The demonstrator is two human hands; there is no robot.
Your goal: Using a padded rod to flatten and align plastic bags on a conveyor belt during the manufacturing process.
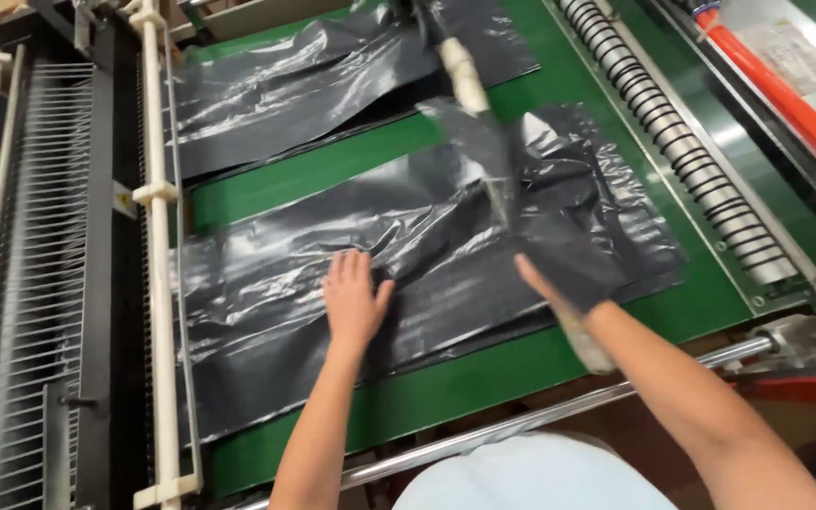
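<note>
Fingers of the left hand (353, 295) are spread flat, palm down, pressing the near stack of black plastic bags (332, 283) onto the green belt (484, 378); the hand grips nothing, just pins the film in place. Right hand (569, 283) is mostly hidden under a lifted flap of the same film (521, 189), w/ what looks like a pale glove or wrap at the wrist; it seems closed on that flap, since the sheet rises from it and blurs upward, but the fingers themselves aren't visible. Stack lies across the middle of the belt, its left end reaching the white rail (158, 236) at the belt's left edge, its right end near the coiled spring roller (672, 142) along the right edge. A second stack of bags (332, 85) lies apart toward the far edge, a bare strip of green between the two. Judging by the wrinkles and glare, this film is v. thin, light and limp: no stiffness, folds under its own weight, prob. slick sheet-on-sheet so layers could slide or fan out. Not fragile to a drop, but likely to stretch or tear if snagged. Best hold looks like a pinch through the whole stack at an edge or corner, other palm flat on top to stop slipping. Left of the rail sits a wire rack (40, 283); a steel bar (540, 416) runs along the near edge, and an orange tube (786, 104) shows at far right.
</note>
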